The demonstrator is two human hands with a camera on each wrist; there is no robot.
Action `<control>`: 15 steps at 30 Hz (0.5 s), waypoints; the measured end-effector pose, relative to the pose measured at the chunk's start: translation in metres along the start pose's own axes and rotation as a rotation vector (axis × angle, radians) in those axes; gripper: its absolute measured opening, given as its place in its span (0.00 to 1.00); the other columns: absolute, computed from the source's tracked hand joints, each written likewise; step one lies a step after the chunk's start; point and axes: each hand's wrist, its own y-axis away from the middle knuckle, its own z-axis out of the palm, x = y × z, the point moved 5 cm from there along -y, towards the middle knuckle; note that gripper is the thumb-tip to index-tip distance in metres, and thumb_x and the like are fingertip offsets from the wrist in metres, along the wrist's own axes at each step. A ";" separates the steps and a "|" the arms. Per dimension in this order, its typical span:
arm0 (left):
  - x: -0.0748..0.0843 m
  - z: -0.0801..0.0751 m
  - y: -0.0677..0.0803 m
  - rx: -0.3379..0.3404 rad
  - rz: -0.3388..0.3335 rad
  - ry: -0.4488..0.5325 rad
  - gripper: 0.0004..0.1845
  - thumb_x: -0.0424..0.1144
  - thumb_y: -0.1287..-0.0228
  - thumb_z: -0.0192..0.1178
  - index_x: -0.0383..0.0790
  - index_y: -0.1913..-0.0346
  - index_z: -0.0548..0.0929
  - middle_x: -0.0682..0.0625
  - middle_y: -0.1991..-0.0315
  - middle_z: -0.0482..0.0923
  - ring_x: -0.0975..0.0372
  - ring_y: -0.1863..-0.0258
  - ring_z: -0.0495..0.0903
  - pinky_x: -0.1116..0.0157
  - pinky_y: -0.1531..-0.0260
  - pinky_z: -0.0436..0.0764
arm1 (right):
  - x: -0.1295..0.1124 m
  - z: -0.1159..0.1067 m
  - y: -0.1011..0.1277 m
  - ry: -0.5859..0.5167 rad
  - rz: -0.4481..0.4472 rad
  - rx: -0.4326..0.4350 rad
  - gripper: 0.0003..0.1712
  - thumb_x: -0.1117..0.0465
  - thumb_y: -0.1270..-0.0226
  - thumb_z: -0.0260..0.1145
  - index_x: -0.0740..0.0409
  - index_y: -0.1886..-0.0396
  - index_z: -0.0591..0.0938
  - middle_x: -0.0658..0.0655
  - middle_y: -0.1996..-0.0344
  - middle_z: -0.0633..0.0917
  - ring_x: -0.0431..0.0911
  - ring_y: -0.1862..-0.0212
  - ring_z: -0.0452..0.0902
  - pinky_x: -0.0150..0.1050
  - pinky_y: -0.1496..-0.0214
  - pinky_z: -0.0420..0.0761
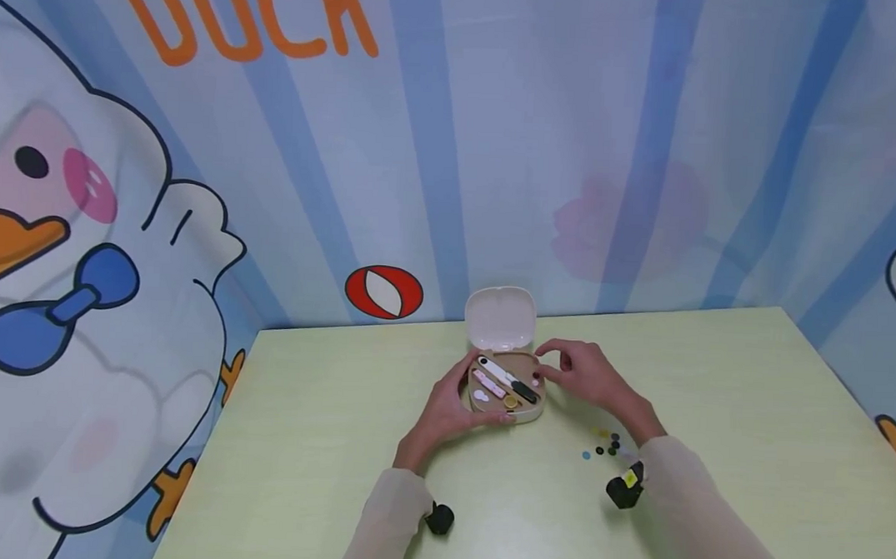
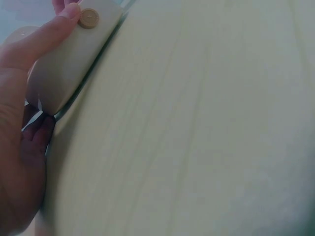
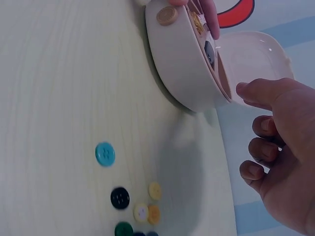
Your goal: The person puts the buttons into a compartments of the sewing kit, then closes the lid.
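Observation:
A small rounded sewing box (image 3: 179,64) stands on the table, its pale lid (image 1: 500,319) raised at the back. Its tan inside holds a slender white-and-black tool (image 1: 498,370), a pink-and-white piece (image 1: 489,385) and a round gold piece (image 1: 511,402). My left hand (image 1: 445,411) grips the box from the left, with the thumb across the front beside a round brown knob (image 2: 89,18). At the box's right edge is my right hand (image 1: 588,374), thumb and forefinger apart and the other fingers loosely bent. I see nothing between its fingers.
Several loose buttons lie on the table near the right wrist, among them a blue button (image 3: 105,154), a black button (image 3: 120,198) and a green button (image 3: 123,229). A printed cloth backdrop (image 1: 499,148) rises directly behind the table (image 1: 321,441).

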 end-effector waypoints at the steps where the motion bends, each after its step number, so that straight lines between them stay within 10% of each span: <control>1: 0.000 0.000 0.000 0.000 0.000 0.000 0.65 0.61 0.54 0.82 0.56 0.16 0.53 0.53 0.19 0.58 0.56 0.21 0.59 0.50 0.25 0.64 | 0.000 -0.002 0.002 -0.002 -0.009 0.007 0.15 0.61 0.28 0.71 0.60 0.45 0.86 0.48 0.83 0.71 0.43 0.79 0.64 0.37 0.75 0.66; 15: -0.002 0.002 -0.001 0.002 -0.018 0.001 0.64 0.60 0.53 0.82 0.56 0.16 0.54 0.54 0.19 0.58 0.57 0.21 0.59 0.51 0.25 0.64 | 0.013 -0.025 0.047 -0.006 -0.058 -0.065 0.18 0.63 0.29 0.72 0.60 0.41 0.84 0.45 0.82 0.70 0.39 0.78 0.63 0.34 0.73 0.67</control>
